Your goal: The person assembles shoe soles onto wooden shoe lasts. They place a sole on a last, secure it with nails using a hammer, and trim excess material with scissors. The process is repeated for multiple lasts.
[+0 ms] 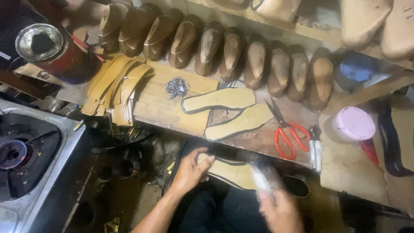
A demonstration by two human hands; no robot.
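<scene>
You're gripping the insole (233, 172) by its left end with your left hand (189, 170); your right hand (278, 207) is blurring, grip unclear.

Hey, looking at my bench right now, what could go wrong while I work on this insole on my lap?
1. The right hand is blurred with motion beside the left hand holding the insole; a slip might hit the fingers.
2. The tacks lie loose in a pile and could scatter.
3. The scissors sit near the bench edge and could fall.
</scene>
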